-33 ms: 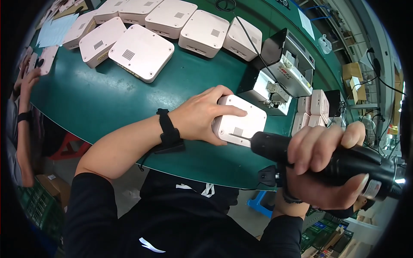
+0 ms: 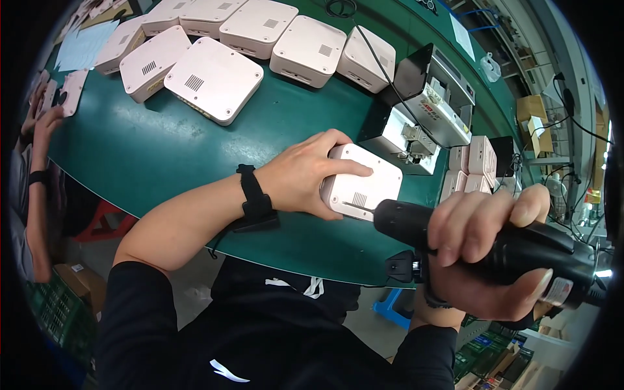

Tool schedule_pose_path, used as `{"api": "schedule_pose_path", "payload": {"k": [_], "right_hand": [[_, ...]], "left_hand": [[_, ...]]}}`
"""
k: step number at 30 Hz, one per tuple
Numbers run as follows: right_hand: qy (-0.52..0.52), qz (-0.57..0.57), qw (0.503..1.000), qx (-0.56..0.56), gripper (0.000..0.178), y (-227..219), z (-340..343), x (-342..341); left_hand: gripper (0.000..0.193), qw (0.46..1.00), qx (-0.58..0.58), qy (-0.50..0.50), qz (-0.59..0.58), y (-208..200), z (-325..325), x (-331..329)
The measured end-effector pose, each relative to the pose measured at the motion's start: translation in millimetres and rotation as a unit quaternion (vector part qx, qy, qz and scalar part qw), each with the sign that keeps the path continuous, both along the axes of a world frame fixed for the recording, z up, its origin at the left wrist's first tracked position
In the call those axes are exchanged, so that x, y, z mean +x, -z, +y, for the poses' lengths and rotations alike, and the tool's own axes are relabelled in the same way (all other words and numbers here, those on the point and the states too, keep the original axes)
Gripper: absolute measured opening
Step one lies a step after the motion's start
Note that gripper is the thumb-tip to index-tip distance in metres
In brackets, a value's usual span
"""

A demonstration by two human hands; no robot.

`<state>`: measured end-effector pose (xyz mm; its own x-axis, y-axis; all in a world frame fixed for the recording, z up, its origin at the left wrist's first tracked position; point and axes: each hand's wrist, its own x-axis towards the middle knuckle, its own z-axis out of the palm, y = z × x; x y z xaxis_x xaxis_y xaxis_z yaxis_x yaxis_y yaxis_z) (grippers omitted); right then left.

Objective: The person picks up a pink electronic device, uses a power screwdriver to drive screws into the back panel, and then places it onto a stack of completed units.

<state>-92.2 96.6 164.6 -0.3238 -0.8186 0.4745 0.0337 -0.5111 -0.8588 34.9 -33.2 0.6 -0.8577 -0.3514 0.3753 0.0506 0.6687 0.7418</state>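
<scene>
My left hand grips a small white plastic box from its left side, the index finger lying across its top. This box has a slotted vent and screw holes near its corners, and rests on the green table. My right hand is wrapped round a black electric screwdriver, held nearly level. Its thin bit points left over the near edge of the box, by the vent. Whether the bit touches the box or sits in a screw hole, I cannot tell.
Several similar white boxes stand along the far side. A metal-and-black machine is beyond my box, with a cable hanging over it. More white boxes are stacked at the right. A co-worker's hand holds a white part at far left.
The screwdriver and my right hand have shifted slightly left over the box. My left hand and the box stay put. The co-worker's hands and white part have moved a little.
</scene>
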Motion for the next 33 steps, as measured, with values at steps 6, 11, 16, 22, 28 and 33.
{"api": "schedule_pose_path", "payload": {"k": [6,11,16,22,28,33], "right_hand": [[-0.003,0.056,0.998,0.035,0.052,15.4,-6.4,14.5],[-0.031,0.075,0.996,0.024,0.051,30.1,-8.3,21.5],[-0.054,0.087,0.995,0.009,0.051,37.2,-12.5,24.2],[-0.027,0.089,0.996,0.016,0.05,34.0,-11.8,27.2],[0.05,0.014,0.998,-0.03,0.048,-3.7,23.4,2.8],[0.066,-0.061,0.995,-0.053,0.05,-7.3,93.5,-29.3]], "left_hand": [[0.071,0.999,0.0,-0.013,0.035,6.8,2.0,0.5],[0.066,0.998,0.001,-0.039,0.05,10.7,8.4,0.2],[0.063,0.997,-0.001,-0.051,0.052,13.0,5.5,6.2],[0.063,0.998,-0.016,-0.039,0.043,12.3,6.4,5.2],[0.062,0.998,0.043,0.0,0.038,-1.8,5.3,4.8],[0.049,0.989,0.13,-0.013,-0.065,-32.3,17.5,13.8]]}}
